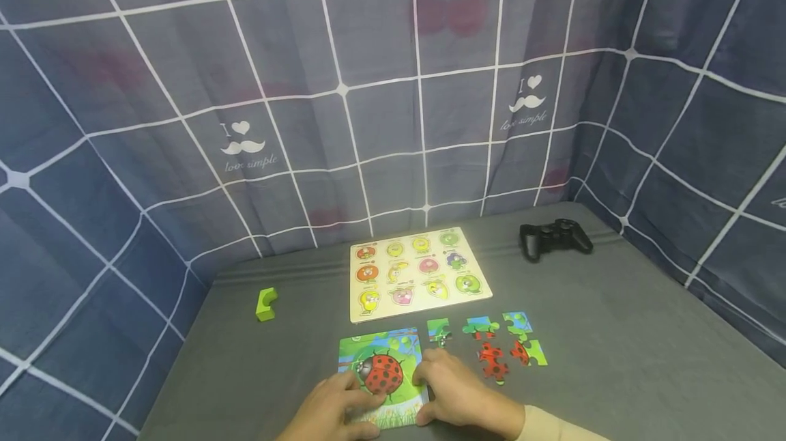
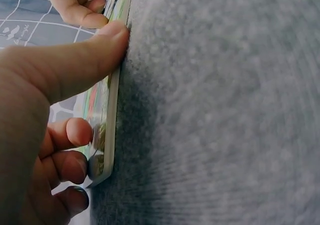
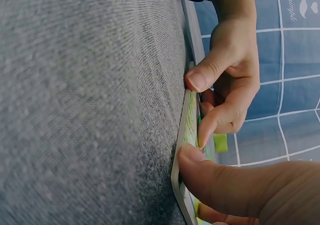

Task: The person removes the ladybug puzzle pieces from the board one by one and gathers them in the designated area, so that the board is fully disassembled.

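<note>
Grey cloth (image 1: pixel 258 366) surface, blue grid curtain (image 1: pixel 383 120) behind and both sides. Ladybug puzzle (image 1: pixel 382 374) on cloth, near fruit board (image 1: pixel 385 291); left hand (image 1: pixel 336 405), right hand (image 1: pixel 456 388) grip its edges.

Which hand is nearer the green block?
Left. The green block lies ahead and left of your left hand; your right hand is farther right, at the right edge of the ladybug board.

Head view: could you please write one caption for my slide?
Left hand and right hand hold a ladybug board, with loose jigsaw pieces beside it and a fruit board beyond.
</note>
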